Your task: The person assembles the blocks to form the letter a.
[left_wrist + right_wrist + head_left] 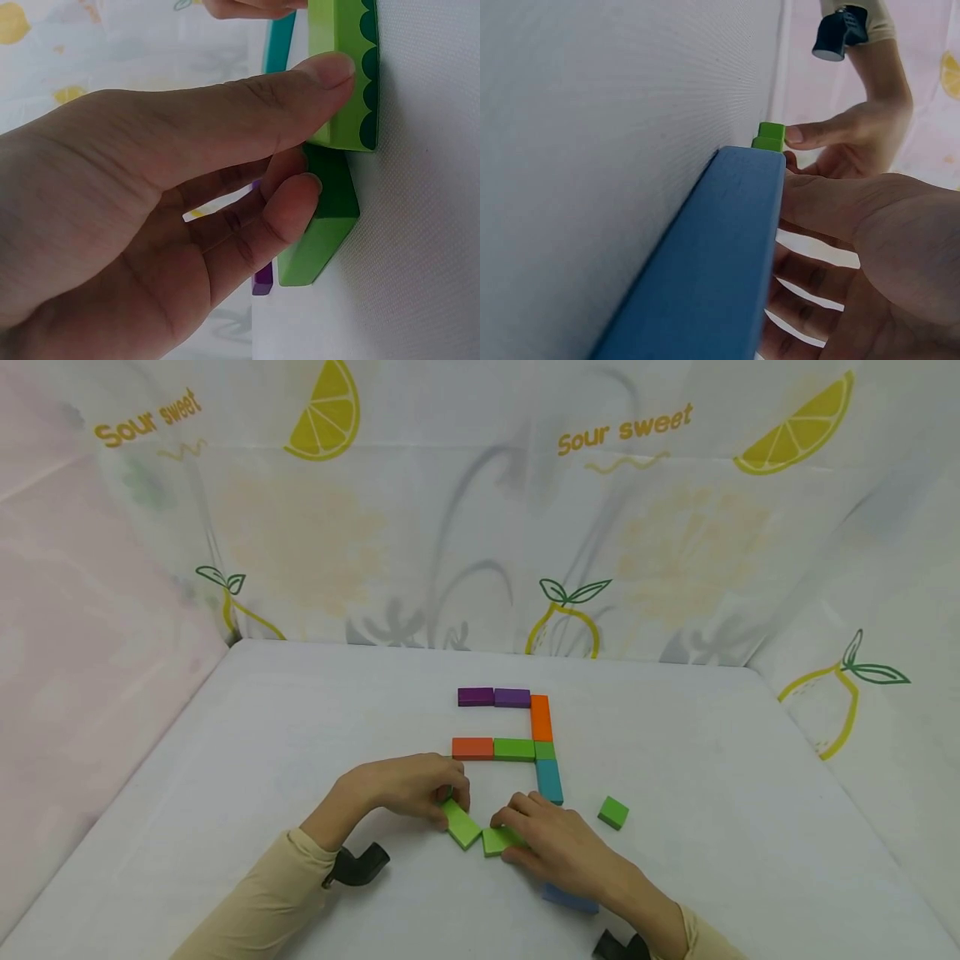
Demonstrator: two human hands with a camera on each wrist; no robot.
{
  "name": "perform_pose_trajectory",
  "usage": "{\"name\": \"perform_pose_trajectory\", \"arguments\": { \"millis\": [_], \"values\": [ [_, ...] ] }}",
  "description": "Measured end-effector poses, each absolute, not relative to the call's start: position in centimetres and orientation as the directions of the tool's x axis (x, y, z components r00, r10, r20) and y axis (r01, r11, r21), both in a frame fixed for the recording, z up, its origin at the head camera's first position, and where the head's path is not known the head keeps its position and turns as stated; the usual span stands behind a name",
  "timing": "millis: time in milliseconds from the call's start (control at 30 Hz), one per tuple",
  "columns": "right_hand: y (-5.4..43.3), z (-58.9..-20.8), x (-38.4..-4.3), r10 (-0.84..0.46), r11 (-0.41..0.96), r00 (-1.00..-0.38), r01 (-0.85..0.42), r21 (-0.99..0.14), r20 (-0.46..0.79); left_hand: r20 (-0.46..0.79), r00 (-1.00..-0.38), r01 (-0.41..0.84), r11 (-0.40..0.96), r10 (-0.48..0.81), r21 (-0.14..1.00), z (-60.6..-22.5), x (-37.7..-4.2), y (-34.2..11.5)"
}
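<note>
My left hand [420, 785] curls its fingers at the left end of a tilted light green block [462, 827]. In the left wrist view the thumb lies on this block's scalloped side [346, 120], while the fingertips touch a second green block [330, 225] beside it. My right hand [558, 843] pinches another light green block [498, 842] between thumb and fingers, its right part hidden under them. The near ends of these two light green blocks almost meet. A blue block [570, 899] lies partly under the right wrist and looms large in the right wrist view.
Beyond the hands, purple blocks [512, 698], an orange block [541, 718], a red-orange block [472, 749], green blocks [513, 750] and a teal block [550, 782] form connected rows. A small green block [613, 812] sits apart at right on the white table [697, 777].
</note>
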State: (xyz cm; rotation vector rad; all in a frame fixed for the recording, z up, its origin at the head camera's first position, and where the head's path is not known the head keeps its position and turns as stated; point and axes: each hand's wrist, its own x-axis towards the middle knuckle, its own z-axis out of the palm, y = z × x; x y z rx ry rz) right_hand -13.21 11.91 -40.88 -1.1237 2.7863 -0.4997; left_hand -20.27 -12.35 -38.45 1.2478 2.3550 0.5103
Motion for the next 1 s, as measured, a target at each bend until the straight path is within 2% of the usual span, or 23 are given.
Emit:
{"name": "perform_pose_trajectory", "arguments": {
  "millis": [633, 867, 1000],
  "values": [
    [11.93, -40.99, -13.39, -0.693, 0.676, -0.72, -0.664, -0.32, 0.031, -0.195, -0.499, 0.69, 0.524, 0.844, 0.5, -38.71, -20.42, -12.32],
    [12.04, -40.68, -13.36, -0.671, 0.697, -0.742, -0.623, -0.354, -0.016, -0.192, -0.493, 0.694, 0.517, 0.848, 0.501, -38.62, -20.35, -12.32],
    [12.46, -40.15, -13.58, -0.665, 0.694, -0.747, -0.625, -0.357, 0.013, -0.186, -0.489, 0.7, 0.51, 0.852, 0.5, -38.59, -20.51, -12.42]
  ]
}}
